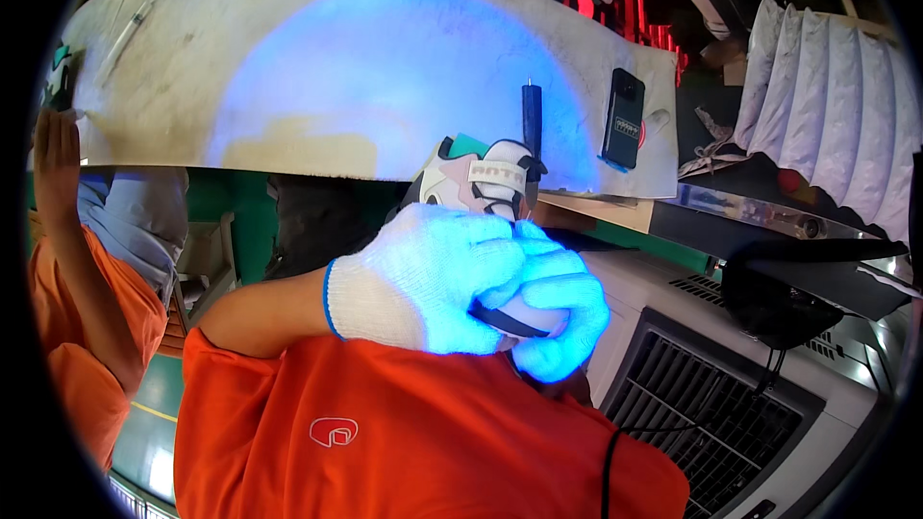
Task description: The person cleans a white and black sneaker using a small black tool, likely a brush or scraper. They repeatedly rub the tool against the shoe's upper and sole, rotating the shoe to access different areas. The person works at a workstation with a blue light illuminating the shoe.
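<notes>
Head view: two white knit gloves lit blue, left hand [423, 288] and right hand [558, 312] pressed together at centre, both curled shut around a small dark-edged white part [514, 319]. Just beyond at twelve o'clock, a white sneaker [481, 183]; at two o'clock, a black phone [623, 118] lying on a worn white sheet [288, 58].
</notes>
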The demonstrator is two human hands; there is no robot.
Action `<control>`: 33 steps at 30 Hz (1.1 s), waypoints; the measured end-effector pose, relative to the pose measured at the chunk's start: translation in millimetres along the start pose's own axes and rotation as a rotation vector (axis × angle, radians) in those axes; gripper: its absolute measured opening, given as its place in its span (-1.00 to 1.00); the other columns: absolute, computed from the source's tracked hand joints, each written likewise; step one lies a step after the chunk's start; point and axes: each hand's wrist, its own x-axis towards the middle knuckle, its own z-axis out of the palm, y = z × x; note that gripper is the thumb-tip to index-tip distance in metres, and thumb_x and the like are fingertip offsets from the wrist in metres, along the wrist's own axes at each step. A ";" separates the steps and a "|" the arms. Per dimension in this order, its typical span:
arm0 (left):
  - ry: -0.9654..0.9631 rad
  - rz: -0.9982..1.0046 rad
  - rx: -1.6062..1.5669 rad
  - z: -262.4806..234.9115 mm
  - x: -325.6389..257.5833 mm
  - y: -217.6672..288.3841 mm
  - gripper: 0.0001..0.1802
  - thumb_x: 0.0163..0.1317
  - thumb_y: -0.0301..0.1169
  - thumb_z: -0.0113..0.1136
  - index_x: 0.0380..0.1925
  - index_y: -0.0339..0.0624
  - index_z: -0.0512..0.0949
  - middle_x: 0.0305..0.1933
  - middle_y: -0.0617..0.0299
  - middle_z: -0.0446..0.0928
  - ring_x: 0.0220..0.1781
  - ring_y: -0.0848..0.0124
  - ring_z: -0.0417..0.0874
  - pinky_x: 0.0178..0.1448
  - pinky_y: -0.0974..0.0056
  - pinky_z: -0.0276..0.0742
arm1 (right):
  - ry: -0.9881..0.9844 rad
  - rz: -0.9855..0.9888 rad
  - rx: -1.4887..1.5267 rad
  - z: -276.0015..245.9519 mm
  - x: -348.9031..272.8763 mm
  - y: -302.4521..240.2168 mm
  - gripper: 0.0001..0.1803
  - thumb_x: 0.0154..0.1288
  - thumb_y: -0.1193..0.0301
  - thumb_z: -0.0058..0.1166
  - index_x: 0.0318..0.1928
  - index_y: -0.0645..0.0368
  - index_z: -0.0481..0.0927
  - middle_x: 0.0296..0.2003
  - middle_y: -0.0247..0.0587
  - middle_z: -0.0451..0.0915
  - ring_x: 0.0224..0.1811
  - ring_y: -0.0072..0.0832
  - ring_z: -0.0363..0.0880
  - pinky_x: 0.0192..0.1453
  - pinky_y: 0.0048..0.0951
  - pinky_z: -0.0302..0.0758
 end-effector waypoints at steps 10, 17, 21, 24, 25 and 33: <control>0.066 0.089 -0.148 -17.2 -5.7 -12.4 -0.19 0.20 0.04 0.54 0.39 -0.10 0.60 0.16 0.06 0.74 0.20 0.03 0.83 0.15 -0.06 0.81 | -0.244 -0.202 -0.093 17.5 66.7 -3.9 -0.40 0.07 0.33 0.55 0.11 0.33 0.66 0.05 0.19 0.78 0.08 0.14 0.75 0.43 0.32 0.52; 0.757 0.207 -0.295 10.1 -33.8 -47.8 -0.13 -0.10 -0.15 0.92 0.20 -0.18 0.64 0.30 -0.09 0.61 0.14 0.05 0.84 0.06 0.08 0.84 | -0.098 0.163 -0.273 32.5 18.7 -12.3 -0.41 0.35 0.26 0.51 0.18 0.36 0.51 0.16 0.41 0.75 0.37 0.24 0.74 0.67 0.38 0.39; 0.543 -0.261 -0.506 49.9 -71.2 -73.4 -0.16 -0.23 -0.11 0.98 -0.04 -0.22 0.62 0.02 0.01 0.63 -0.06 0.12 0.78 0.02 0.07 0.77 | -0.150 0.202 -0.259 31.1 29.2 -18.3 -0.21 0.13 0.57 0.70 0.32 0.24 0.50 0.31 0.36 0.71 0.52 0.29 0.63 0.76 0.46 0.24; 0.563 -0.105 -0.319 43.5 -59.4 -79.2 -0.28 -0.21 -0.10 0.95 -0.28 -0.17 0.57 -0.22 0.10 0.56 -0.24 0.13 0.68 -0.14 0.06 0.65 | -0.192 0.201 -0.266 35.8 41.8 -17.0 -0.22 0.14 0.56 0.69 0.32 0.27 0.50 0.29 0.39 0.71 0.49 0.30 0.66 0.72 0.44 0.34; 0.582 -0.077 -0.296 38.3 -53.5 -72.9 -0.31 -0.18 -0.04 0.92 -0.33 -0.16 0.57 -0.24 0.08 0.56 -0.23 0.11 0.67 -0.14 0.05 0.63 | -0.167 0.157 -0.299 38.6 43.3 -15.3 -0.25 0.15 0.55 0.69 0.30 0.29 0.53 0.26 0.38 0.72 0.47 0.30 0.68 0.69 0.41 0.39; 0.707 0.416 -0.342 20.1 -21.2 -58.7 -0.61 -0.15 -0.29 0.67 -0.30 -0.08 0.71 -0.16 0.14 0.56 -0.21 0.08 0.64 -0.16 0.00 0.62 | 0.035 0.166 -0.300 36.8 48.1 -14.3 -0.45 0.22 0.36 0.70 0.11 0.32 0.71 0.22 0.29 0.72 0.30 0.22 0.78 0.54 0.19 0.59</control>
